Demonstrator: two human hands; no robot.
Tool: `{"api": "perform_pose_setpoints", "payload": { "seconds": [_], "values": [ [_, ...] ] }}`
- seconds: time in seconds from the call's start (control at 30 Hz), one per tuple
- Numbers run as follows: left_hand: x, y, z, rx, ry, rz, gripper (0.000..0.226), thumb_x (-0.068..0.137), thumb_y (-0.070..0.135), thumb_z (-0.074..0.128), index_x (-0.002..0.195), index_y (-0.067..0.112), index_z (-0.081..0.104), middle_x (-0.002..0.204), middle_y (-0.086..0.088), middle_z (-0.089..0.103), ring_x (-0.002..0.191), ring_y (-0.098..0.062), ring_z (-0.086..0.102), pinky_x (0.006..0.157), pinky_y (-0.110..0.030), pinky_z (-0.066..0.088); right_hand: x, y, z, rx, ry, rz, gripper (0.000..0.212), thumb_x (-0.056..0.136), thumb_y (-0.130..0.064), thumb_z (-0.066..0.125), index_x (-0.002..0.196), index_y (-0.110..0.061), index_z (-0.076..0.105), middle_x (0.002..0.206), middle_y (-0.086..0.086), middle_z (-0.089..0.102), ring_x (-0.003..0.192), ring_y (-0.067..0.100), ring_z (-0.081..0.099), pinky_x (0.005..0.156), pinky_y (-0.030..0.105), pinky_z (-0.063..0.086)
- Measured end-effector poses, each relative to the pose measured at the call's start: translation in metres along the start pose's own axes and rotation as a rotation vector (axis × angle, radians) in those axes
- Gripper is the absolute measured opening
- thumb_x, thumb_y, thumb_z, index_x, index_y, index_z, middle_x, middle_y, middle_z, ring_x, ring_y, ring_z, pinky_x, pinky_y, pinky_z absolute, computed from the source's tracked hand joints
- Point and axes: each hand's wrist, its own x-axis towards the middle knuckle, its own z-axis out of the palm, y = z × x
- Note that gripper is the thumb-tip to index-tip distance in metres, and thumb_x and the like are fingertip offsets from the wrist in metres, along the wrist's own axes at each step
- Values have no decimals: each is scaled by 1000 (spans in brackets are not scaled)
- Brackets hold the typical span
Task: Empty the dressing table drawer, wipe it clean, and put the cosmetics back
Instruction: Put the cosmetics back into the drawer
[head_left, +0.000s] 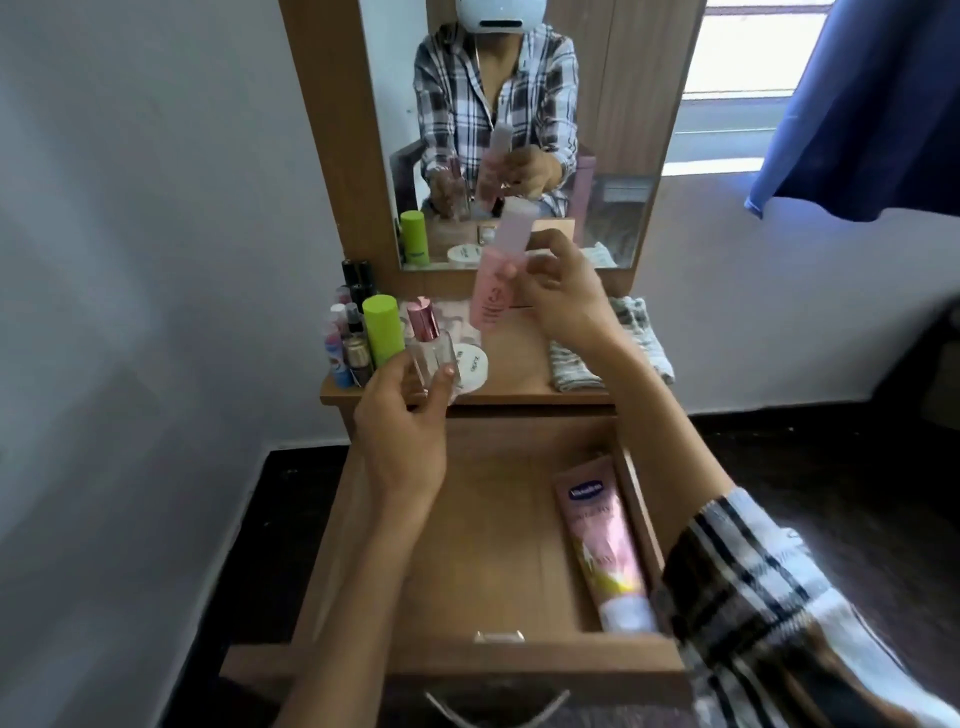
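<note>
The wooden drawer (358, 551) is pulled out below me. One pink lotion tube (605, 545) lies along its right wall. My left hand (402, 431) grips a clear perfume bottle (431, 353) with a pink metallic cap, held over the drawer's back edge. My right hand (563, 291) holds a tall pink spray bottle (496, 275) upright above the tabletop, fingers curled round its upper part.
On the tabletop (519, 364) stand a green-capped bottle (383, 330), several small bottles (349, 332) at the left, a white round jar (475, 366) and a folded checked cloth (618, 343) at the right. The mirror (618, 130) rises behind. A blue curtain (857, 104) hangs at right.
</note>
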Motion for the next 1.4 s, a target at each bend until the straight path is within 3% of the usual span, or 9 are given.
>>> {"api": "perform_pose_setpoints", "payload": {
  "seconds": [0.1, 0.17, 0.23, 0.43, 0.57, 0.67, 0.8, 1.1, 1.4],
  "values": [
    [-21, 7, -19, -52, -205, -49, 29, 85, 27, 62, 110, 12, 64, 100, 1, 69, 89, -10, 64, 74, -18, 50, -44, 3, -27, -25, 25, 50, 19, 91, -20, 60, 106, -13, 49, 97, 4, 64, 86, 17, 66, 65, 27, 58],
    [-34, 9, -24, 12, -328, -120, 24, 88, 27, 59, 107, 13, 63, 98, -2, 69, 87, -14, 65, 76, -27, 51, -72, 13, -37, -76, 11, 109, 17, 91, -21, 60, 102, -14, 50, 93, 3, 64, 82, 13, 66, 59, 23, 57],
    [-46, 9, -21, 98, -398, -194, 22, 90, 23, 57, 105, 9, 63, 98, -8, 69, 86, -22, 65, 75, -34, 49, -95, 27, -42, -98, -39, 226, 17, 91, -24, 60, 103, -15, 51, 97, 9, 65, 84, 18, 66, 62, 29, 57],
    [-62, -10, 6, 211, -591, -506, 27, 93, 18, 52, 107, -4, 59, 106, -20, 64, 97, -32, 62, 72, -29, 43, -126, 77, -29, -359, -128, 458, 27, 90, -31, 61, 99, -6, 61, 89, 10, 65, 81, 23, 64, 73, 40, 56],
    [-50, -22, 29, 269, -648, -561, 16, 92, 14, 51, 84, 1, 55, 90, -17, 56, 82, -23, 54, 65, -27, 34, -121, 98, -8, -440, -196, 614, 36, 93, -35, 54, 95, 0, 61, 88, 19, 67, 75, 32, 68, 68, 43, 57],
    [-38, -31, 49, 338, -691, -582, 14, 91, 12, 50, 96, -1, 54, 97, -18, 54, 88, -23, 53, 71, -31, 40, -112, 106, 2, -518, -181, 644, 34, 92, -37, 55, 102, -4, 55, 95, 14, 64, 83, 32, 68, 66, 40, 57],
    [-32, -44, 67, 447, -741, -565, 30, 90, 9, 50, 112, -11, 54, 117, -25, 58, 109, -35, 56, 87, -38, 46, -95, 112, 10, -647, -197, 632, 35, 91, -28, 55, 112, 0, 55, 114, 21, 62, 105, 36, 61, 84, 40, 52],
    [-38, -54, 77, 506, -715, -544, 30, 92, 14, 49, 112, -8, 53, 119, -24, 57, 108, -34, 56, 77, -34, 44, -94, 114, 15, -728, -212, 659, 30, 90, -12, 52, 118, -3, 55, 122, 19, 56, 114, 34, 55, 89, 40, 49],
    [-42, -53, 84, 554, -713, -524, 29, 90, 13, 51, 113, -6, 55, 123, -24, 56, 114, -36, 54, 88, -36, 44, -98, 112, 19, -749, -115, 622, 29, 96, -12, 41, 119, -1, 54, 124, 20, 54, 116, 36, 53, 93, 43, 46]
  ]
}}
